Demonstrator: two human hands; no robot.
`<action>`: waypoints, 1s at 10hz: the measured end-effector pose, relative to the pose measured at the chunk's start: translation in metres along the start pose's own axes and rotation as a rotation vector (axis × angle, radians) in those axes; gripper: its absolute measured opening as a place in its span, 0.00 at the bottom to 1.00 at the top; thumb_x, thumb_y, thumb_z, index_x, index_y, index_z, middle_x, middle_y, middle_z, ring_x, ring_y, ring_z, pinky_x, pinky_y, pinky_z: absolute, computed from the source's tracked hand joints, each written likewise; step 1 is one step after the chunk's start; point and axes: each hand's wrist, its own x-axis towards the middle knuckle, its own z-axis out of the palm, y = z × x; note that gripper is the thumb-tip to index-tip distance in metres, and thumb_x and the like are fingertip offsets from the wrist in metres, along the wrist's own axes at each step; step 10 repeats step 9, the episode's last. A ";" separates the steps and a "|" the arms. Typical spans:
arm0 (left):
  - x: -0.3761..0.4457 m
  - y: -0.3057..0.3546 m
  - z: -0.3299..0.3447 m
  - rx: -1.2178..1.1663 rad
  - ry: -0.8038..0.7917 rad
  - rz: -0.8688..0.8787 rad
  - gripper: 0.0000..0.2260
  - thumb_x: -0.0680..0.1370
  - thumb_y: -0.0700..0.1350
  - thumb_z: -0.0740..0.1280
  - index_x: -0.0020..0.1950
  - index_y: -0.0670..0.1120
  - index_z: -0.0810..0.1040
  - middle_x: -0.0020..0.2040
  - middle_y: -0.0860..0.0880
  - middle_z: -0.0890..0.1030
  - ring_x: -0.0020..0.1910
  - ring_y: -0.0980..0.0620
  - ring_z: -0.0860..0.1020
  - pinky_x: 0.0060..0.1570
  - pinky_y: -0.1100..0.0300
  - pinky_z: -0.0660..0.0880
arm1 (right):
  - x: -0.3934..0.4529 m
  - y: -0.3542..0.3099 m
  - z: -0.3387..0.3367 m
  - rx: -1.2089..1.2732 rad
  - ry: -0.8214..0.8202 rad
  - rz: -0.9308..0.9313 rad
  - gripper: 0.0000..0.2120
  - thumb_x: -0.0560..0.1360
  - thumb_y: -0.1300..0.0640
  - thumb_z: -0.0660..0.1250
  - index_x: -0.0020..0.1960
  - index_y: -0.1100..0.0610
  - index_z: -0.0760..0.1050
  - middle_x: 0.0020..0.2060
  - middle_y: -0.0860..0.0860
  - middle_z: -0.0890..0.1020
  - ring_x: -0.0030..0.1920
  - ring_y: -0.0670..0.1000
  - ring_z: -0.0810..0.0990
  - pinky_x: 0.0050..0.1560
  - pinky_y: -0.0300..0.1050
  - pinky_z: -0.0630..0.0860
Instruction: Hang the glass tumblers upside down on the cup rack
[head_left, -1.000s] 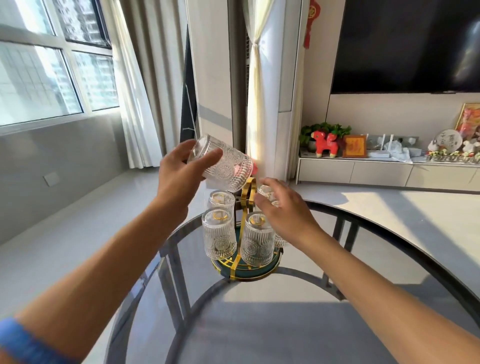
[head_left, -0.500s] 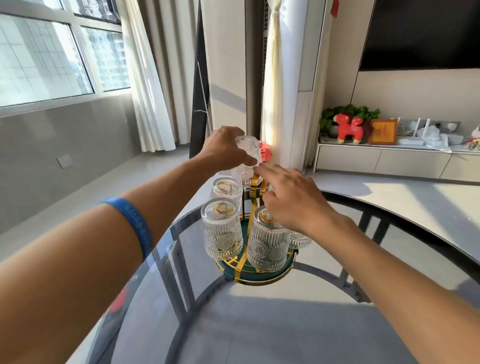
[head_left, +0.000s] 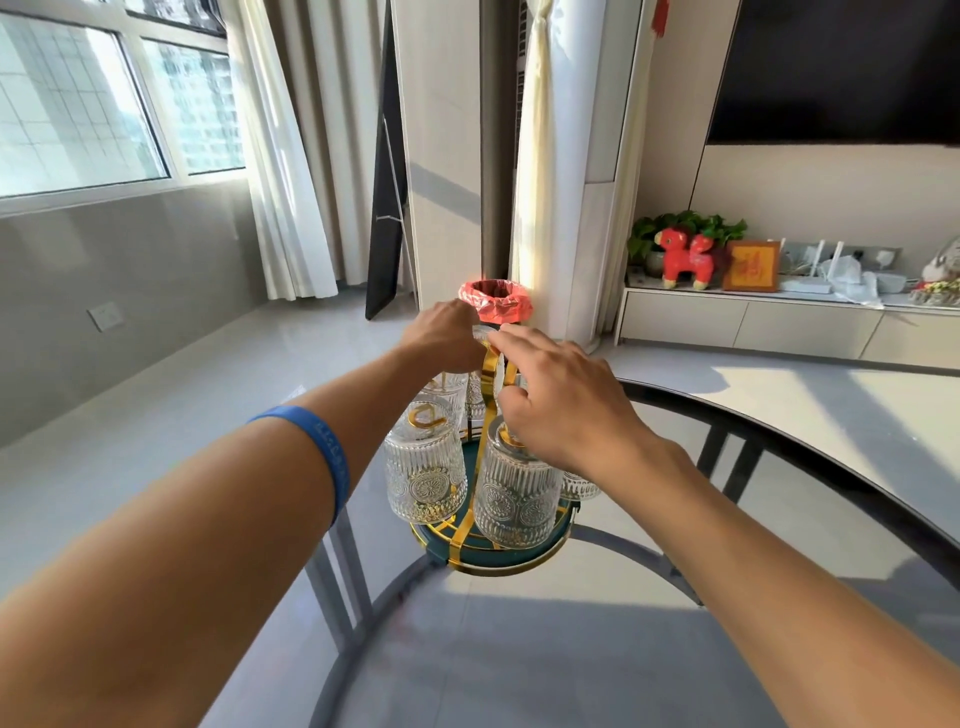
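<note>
Gold-wire cup rack (head_left: 485, 457) with teal base, standing on a glass table (head_left: 571, 649). Two ribbed glass tumblers (head_left: 426, 467) hang upside down at the front; others behind are largely hidden. The left hand (head_left: 447, 338) closes its grip on a far tumbler (head_left: 480, 332), of which only a rim sliver shows. The right hand (head_left: 566, 400) covers the rack's top; its grip cannot be determined. Blue wristband (head_left: 322, 457) on left forearm.

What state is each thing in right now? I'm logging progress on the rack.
Front left tumbler: upside down on the rack.
Front right tumbler: upside down on the rack.
Cup rack: upright on the glass table.
Left hand: closed on a tumbler at the far side.
Right hand: resting on the rack top.
</note>
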 end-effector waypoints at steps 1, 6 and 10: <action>0.000 0.001 -0.004 0.018 -0.060 -0.031 0.21 0.74 0.47 0.68 0.65 0.40 0.75 0.63 0.40 0.79 0.58 0.43 0.78 0.50 0.54 0.73 | 0.001 0.000 0.000 0.006 0.000 0.001 0.27 0.75 0.54 0.54 0.75 0.48 0.60 0.75 0.47 0.65 0.68 0.57 0.68 0.66 0.60 0.65; -0.021 -0.031 -0.024 -0.074 -0.176 -0.184 0.34 0.68 0.49 0.78 0.71 0.42 0.71 0.70 0.42 0.73 0.65 0.44 0.73 0.54 0.56 0.69 | -0.003 -0.002 0.001 -0.016 -0.032 0.031 0.28 0.75 0.53 0.54 0.76 0.47 0.58 0.77 0.45 0.60 0.70 0.57 0.66 0.66 0.62 0.63; -0.075 -0.019 -0.047 -0.585 0.126 -0.149 0.29 0.72 0.53 0.74 0.71 0.48 0.72 0.68 0.44 0.76 0.63 0.46 0.77 0.59 0.52 0.76 | -0.050 0.009 -0.031 0.363 0.123 0.113 0.25 0.79 0.53 0.60 0.75 0.42 0.60 0.75 0.40 0.63 0.73 0.46 0.60 0.71 0.48 0.61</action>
